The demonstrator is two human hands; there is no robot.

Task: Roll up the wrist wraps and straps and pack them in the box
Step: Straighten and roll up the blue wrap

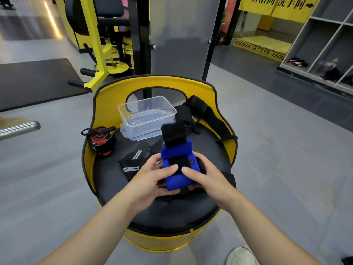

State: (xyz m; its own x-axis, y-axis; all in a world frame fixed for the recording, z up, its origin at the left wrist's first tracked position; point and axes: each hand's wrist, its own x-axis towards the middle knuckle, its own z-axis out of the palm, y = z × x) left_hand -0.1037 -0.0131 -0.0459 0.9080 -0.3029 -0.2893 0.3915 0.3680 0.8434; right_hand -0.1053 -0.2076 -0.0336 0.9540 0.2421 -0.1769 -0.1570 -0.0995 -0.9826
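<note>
Both hands hold a blue wrist wrap (177, 178) rolled into a bundle above the black seat (172, 207). My left hand (150, 178) grips its left side, thumb on top. My right hand (206, 176) grips its right side, thumb on the black patch. A black fastening flap (172, 134) sticks up from the roll. The clear plastic box (147, 115) stands open at the back of the seat on its lid. A rolled red-and-black wrap (102, 140) lies at the left. A black strap with grey stripes (133, 161) lies unrolled beside my left hand. Black wraps (198, 113) lie at the right.
The seat belongs to a yellow barrel chair (152, 87) with a curved backrest. Yellow gym machines (99, 44) stand behind at the left. Grey shelving (321, 44) runs along the right. A metal bar (19, 129) pokes in from the left. A white shoe (240, 256) shows below.
</note>
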